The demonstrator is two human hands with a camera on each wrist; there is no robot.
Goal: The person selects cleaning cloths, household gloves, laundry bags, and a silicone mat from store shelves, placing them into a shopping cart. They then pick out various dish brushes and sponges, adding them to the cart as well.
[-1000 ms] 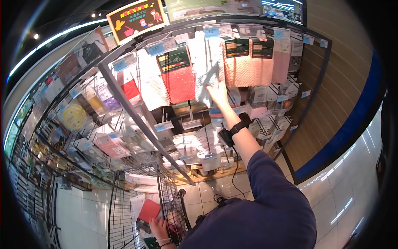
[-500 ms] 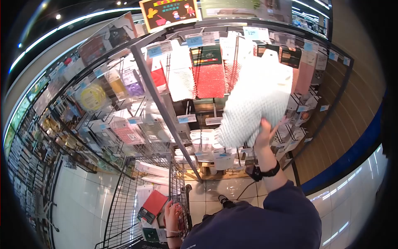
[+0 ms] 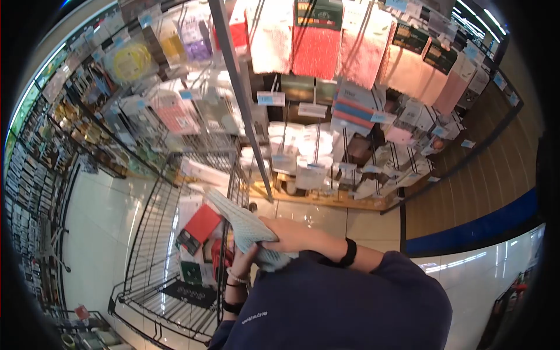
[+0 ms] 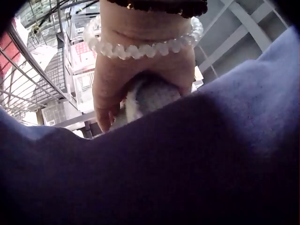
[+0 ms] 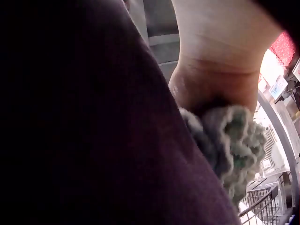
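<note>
A pale grey-green textured cloth (image 3: 248, 226) is bunched between both hands at the cart's right side, in front of the dark blue top. My right hand (image 3: 287, 234) grips it from the right, the fingers curled round it. From below, my left hand (image 3: 242, 261) holds its lower part, thumb on the cloth. The left wrist view shows the left hand (image 4: 143, 75) closed round a greyish part of the cloth (image 4: 157, 96), partly hidden by a sleeve. In the right wrist view, folds of cloth (image 5: 234, 145) bulge out below the right hand (image 5: 213, 84).
A wire shopping cart (image 3: 137, 251) at the lower left holds a red packaged cloth (image 3: 202, 223) and other packs. Ahead, a rack post (image 3: 236, 76) stands before hanging cloths, among them a red one (image 3: 316, 52). Tiled floor (image 3: 105, 216) lies left of the cart.
The right hand has taken the pale cloth off the rack and brought it down to the cart's side. The left hand, earlier over the cart's edge, now holds the cloth too. The view has tilted down.
</note>
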